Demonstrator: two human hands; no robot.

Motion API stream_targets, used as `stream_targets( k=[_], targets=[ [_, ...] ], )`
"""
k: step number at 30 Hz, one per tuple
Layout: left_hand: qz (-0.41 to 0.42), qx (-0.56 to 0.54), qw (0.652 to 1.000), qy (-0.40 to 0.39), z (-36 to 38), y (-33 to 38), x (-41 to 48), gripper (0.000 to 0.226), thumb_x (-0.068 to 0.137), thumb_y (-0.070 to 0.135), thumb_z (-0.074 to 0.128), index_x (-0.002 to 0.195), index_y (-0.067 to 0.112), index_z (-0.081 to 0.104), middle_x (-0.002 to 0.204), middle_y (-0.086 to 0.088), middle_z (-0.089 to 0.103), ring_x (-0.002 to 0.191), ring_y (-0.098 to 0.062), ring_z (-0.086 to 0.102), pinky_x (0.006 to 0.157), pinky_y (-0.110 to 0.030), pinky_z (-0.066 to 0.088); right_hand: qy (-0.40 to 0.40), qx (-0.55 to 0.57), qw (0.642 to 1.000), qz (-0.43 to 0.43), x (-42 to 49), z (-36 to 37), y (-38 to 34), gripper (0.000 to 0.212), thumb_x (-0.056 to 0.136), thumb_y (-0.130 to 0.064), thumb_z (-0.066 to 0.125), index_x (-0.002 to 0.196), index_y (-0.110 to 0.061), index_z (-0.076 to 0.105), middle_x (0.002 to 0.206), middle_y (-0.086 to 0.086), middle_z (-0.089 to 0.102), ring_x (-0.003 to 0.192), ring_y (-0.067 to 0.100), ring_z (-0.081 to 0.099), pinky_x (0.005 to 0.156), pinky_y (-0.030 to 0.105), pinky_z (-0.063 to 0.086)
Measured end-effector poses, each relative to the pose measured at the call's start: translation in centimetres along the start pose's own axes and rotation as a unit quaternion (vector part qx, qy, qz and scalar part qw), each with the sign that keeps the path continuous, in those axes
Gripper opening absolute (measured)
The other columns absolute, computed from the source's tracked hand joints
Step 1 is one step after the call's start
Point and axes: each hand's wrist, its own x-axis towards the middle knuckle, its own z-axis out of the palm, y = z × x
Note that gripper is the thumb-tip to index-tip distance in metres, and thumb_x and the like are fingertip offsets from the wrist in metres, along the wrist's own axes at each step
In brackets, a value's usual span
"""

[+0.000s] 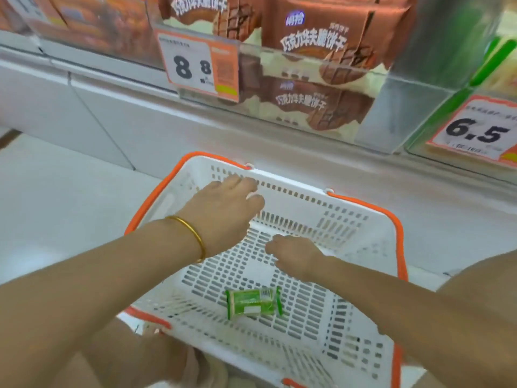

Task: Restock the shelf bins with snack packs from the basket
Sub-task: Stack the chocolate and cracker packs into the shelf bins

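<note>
Pale shop floor lies under a white slotted basket with orange handles, which stands in the middle of the view, in front of a white shelf base.

Nearest, on the basket's bottom, lies the one snack pack in sight, a small green snack pack, flat and slightly askew, apart from both hands.

Just beyond it the right hand hangs low inside the basket, back upward, its fingers tucked under and hidden; I cannot tell whether they are together or hold anything.

Farther on and to the left, the left hand, a gold bangle on its wrist, reaches across the basket to the far wall. Its fingers are loosely bent at the wall's upper slots, and nothing shows in them.

Beyond the basket the shelf ledge runs from left to right. On it stands a clear bin stacked with brown wafer packs, and a price tag reading 8.8 is fixed to its left front. Another bin at the far left, blurred, holds orange-brown packs. At the far right, green packs sit behind a price tag reading 6.5.
</note>
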Motion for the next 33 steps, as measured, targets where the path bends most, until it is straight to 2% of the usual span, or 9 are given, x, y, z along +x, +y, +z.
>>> stream_targets(
  k=[4,11,15,18,20,23,27,31,33],
  targets=[
    [0.001,0.033,0.99,-0.136,2.4,-0.5,-1.7,0.044,0.096,0.019,0.04,0.139,0.02,0.032,0.15,-0.007,0.018,0.132,-0.025,0.026,0.102,-0.035,0.032,-0.106,0.032,0.994,-0.003,2.2,8.3,-1.0,0.051,0.095,-0.024,0.054,0.14,-0.011,0.033,0.139,0.013,0.038,0.123,0.031,0.041,0.095,0.045,0.044],
    [0.002,0.031,0.978,-0.205,4.6,-0.1,-2.1,0.04,0.098,0.023,0.038,0.138,0.019,0.034,0.146,-0.006,0.025,0.129,-0.025,0.029,0.101,-0.037,0.037,-0.08,-0.048,0.995,-0.04,4.3,14.6,-3.9,0.068,0.087,-0.031,0.064,0.14,-0.012,0.026,0.135,0.016,0.037,0.117,0.033,0.042,0.089,0.042,0.045],
    [-0.01,0.009,0.974,-0.227,4.9,0.9,-1.7,0.041,0.098,0.024,0.038,0.139,0.02,0.034,0.145,-0.006,0.029,0.129,-0.024,0.031,0.102,-0.037,0.037,-0.033,-0.122,0.99,-0.062,4.4,15.4,-4.9,0.06,0.086,-0.02,0.065,0.134,-0.008,0.03,0.131,0.017,0.04,0.115,0.033,0.045,0.094,0.045,0.041],
    [-0.013,-0.002,0.968,-0.249,4.9,1.4,-1.6,0.039,0.098,0.023,0.038,0.137,0.02,0.036,0.14,-0.005,0.036,0.125,-0.023,0.035,0.1,-0.038,0.04,-0.05,-0.059,0.996,-0.051,4.4,14.7,-4.7,0.051,0.086,-0.022,0.063,0.128,-0.01,0.036,0.124,0.012,0.045,0.11,0.029,0.047,0.087,0.04,0.042],
    [-0.019,-0.014,0.964,-0.264,4.9,1.6,-1.7,0.038,0.099,0.025,0.038,0.137,0.02,0.036,0.138,-0.004,0.038,0.124,-0.023,0.037,0.099,-0.038,0.04,-0.118,0.072,0.99,-0.025,4.6,12.6,-3.8,0.052,0.083,-0.031,0.064,0.125,-0.012,0.04,0.12,0.01,0.046,0.104,0.026,0.05,0.08,0.039,0.046],
    [-0.033,-0.034,0.957,-0.288,4.1,1.3,-1.5,0.039,0.099,0.028,0.041,0.137,0.02,0.037,0.136,-0.004,0.04,0.122,-0.024,0.04,0.099,-0.039,0.041,-0.218,0.398,0.888,0.075,4.5,7.0,-2.5,0.04,0.085,-0.03,0.063,0.12,-0.015,0.05,0.107,0.005,0.051,0.09,0.023,0.055,0.076,0.04,0.05],
    [-0.046,-0.041,0.957,-0.282,1.8,0.1,-0.6,0.043,0.096,0.028,0.048,0.136,0.018,0.036,0.133,-0.006,0.041,0.121,-0.026,0.041,0.097,-0.038,0.042,-0.193,0.623,0.753,0.088,1.7,0.1,-0.9,0.02,0.089,-0.022,0.054,0.106,-0.014,0.058,0.1,0.008,0.054,0.085,0.022,0.053,0.081,0.041,0.051],
    [-0.015,-0.068,0.967,-0.244,-1.5,-0.2,0.5,0.047,0.093,0.029,0.053,0.137,0.017,0.039,0.133,-0.006,0.045,0.119,-0.025,0.045,0.099,-0.038,0.041,-0.121,0.683,0.715,0.081,-4.4,-5.3,0.0,0.043,0.083,-0.022,0.051,0.123,-0.004,0.053,0.114,0.015,0.061,0.094,0.027,0.061,0.082,0.038,0.056],
    [0.017,-0.091,0.971,-0.22,-3.4,0.7,1.2,0.04,0.092,0.027,0.055,0.129,0.018,0.046,0.126,-0.004,0.05,0.111,-0.022,0.049,0.092,-0.031,0.041,-0.075,0.689,0.716,0.08,-7.9,-7.3,0.5,0.039,0.084,-0.02,0.049,0.118,-0.005,0.056,0.114,0.017,0.063,0.098,0.03,0.061,0.087,0.041,0.054]
  ],
)
